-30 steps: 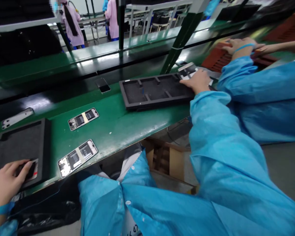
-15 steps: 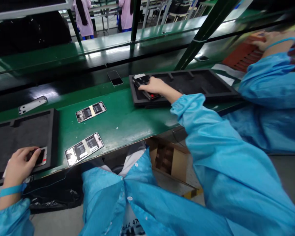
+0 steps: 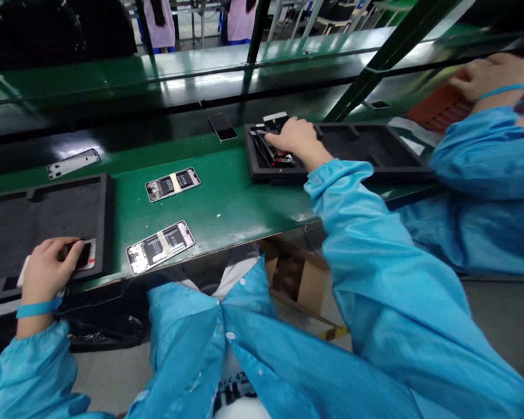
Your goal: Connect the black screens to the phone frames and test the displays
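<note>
At the left, my left hand [image 3: 50, 265] is closed over a dark phone screen panel [image 3: 87, 256] with a white edge and a red mark, inside the front right corner of a black foam tray [image 3: 108, 212]. Over the right-hand foam tray [image 3: 250, 152], my right hand [image 3: 299, 142] grips a black phone screen panel [image 3: 274, 121] with a white strip on its end. Beneath that hand lie further dark panels [image 3: 262, 150], partly hidden. Between the trays, two opened phone housings [image 3: 173, 184] with batteries and pale tape rest on the green bench.
A white phone frame [image 3: 73, 163] and a dark phone [image 3: 222, 126] lie toward the back. On the right, a co-worker's hand [image 3: 495, 75] is at a red-orange crate [image 3: 436, 107]. Green posts [image 3: 388, 58] rise behind the bench, and a cardboard box [image 3: 297, 279] stands below its edge.
My right hand has raised the panel, which now stands apart from the others in the tray. My left hand stays on its panel. The whole view has shifted slightly.
</note>
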Available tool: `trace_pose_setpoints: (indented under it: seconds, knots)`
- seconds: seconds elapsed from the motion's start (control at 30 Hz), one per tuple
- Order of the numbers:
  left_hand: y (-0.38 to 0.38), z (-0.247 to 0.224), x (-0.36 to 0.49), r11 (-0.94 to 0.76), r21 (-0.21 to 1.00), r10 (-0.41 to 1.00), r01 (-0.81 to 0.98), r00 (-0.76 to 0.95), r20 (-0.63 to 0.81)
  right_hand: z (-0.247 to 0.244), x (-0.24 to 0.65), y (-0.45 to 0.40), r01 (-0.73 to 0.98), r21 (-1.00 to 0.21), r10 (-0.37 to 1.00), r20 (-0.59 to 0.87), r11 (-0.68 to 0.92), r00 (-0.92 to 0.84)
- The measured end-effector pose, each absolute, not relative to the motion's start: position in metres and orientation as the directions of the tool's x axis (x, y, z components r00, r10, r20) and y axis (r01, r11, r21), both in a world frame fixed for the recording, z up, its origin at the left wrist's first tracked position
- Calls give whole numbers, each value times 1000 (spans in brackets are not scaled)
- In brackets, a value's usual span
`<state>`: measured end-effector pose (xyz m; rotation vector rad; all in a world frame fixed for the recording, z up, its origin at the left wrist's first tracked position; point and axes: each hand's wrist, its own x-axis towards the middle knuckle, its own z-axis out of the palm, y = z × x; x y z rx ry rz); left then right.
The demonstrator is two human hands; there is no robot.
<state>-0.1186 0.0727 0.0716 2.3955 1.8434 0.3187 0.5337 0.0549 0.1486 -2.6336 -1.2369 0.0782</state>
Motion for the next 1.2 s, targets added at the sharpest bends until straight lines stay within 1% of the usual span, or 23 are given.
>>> trace_pose_setpoints:
  seconds: [0.07, 0.1, 0.13, 0.17, 0.2, 0.23, 0.27, 0.3, 0.33, 0.4, 0.47, 0.5, 0.53, 0.6, 0.67, 0.7, 0.77, 0.8, 0.87, 0.93, 1.0, 1.1, 1.2]
  knots:
    - [66, 74, -115, -267, 214, 949, 940, 219, 225, 164, 522, 43, 762, -319, 780, 100, -563, 618]
    - [59, 75, -109, -271, 221, 931, 937, 196, 309, 168, 512, 35, 765, -425, 811, 111, -484, 574]
    - [49, 78, -101, -284, 238, 900, 929, 173, 401, 169, 500, 28, 737, -569, 867, 79, -365, 491]
    - [37, 80, -89, -320, 263, 864, 910, 167, 474, 166, 484, 21, 672, -695, 930, 13, -256, 368]
    - [23, 83, -73, -386, 304, 823, 871, 176, 540, 161, 464, 13, 569, -804, 980, -81, -173, 184]
    - [8, 85, -55, -491, 351, 772, 797, 212, 599, 154, 441, 6, 405, -906, 979, -175, -120, -103]
    - [-5, 86, -34, -616, 392, 714, 683, 274, 644, 145, 416, 0, 250, -961, 900, -212, -121, -381]
    - [-17, 87, -14, -714, 433, 671, 550, 360, 648, 136, 390, -7, 163, -975, 759, -221, -152, -612]
    - [-27, 86, 4, -772, 470, 634, 428, 465, 618, 127, 364, -12, 110, -978, 616, -197, -177, -763]
    - [-39, 81, 30, -775, 581, 608, 251, 545, 576, 114, 323, -20, 76, -971, 400, -164, -225, -902]
    - [-46, 76, 38, -670, 708, 707, 225, 483, 516, 107, 300, -22, 87, -960, 315, -172, -267, -933]
    - [-48, 74, 37, -591, 770, 779, 240, 417, 468, 106, 296, -21, 117, -960, 319, -197, -256, -927]
    - [-50, 71, 34, -502, 825, 848, 258, 337, 410, 105, 296, -20, 157, -966, 367, -225, -206, -902]
    - [-52, 67, 25, -330, 903, 939, 275, 194, 284, 105, 301, -16, 276, -961, 568, -244, -31, -786]
    - [-53, 64, 18, -209, 941, 975, 266, 127, 181, 103, 309, -16, 397, -913, 789, -176, 92, -589]
    - [-52, 62, 16, -167, 957, 982, 235, 129, 139, 101, 312, -17, 435, -894, 862, -131, 112, -490]
    - [-49, 61, 17, -55, 994, 968, 92, 248, 30, 97, 314, -23, 447, -883, 927, -39, 144, -374]
    - [-48, 62, 19, 34, 999, 939, -10, 342, -29, 96, 313, -26, 439, -881, 934, 11, 178, -358]
    - [-45, 64, 26, 252, 947, 830, -201, 547, -105, 96, 310, -35, 431, -857, 922, 120, 283, -367]
    - [-44, 65, 37, 400, 867, 714, -295, 694, -93, 97, 305, -43, 457, -798, 900, 231, 392, -370]
    - [-43, 62, 50, 431, 840, 665, -330, 745, -48, 99, 302, -51, 483, -715, 857, 347, 505, -381]
    - [-40, 49, 64, 428, 810, 733, -401, 678, -52, 99, 303, -56, 474, -613, 774, 473, 632, -420]
    - [-31, 37, 65, 368, 788, 883, -494, 451, -130, 93, 314, -52, 463, -606, 762, 481, 646, -433]
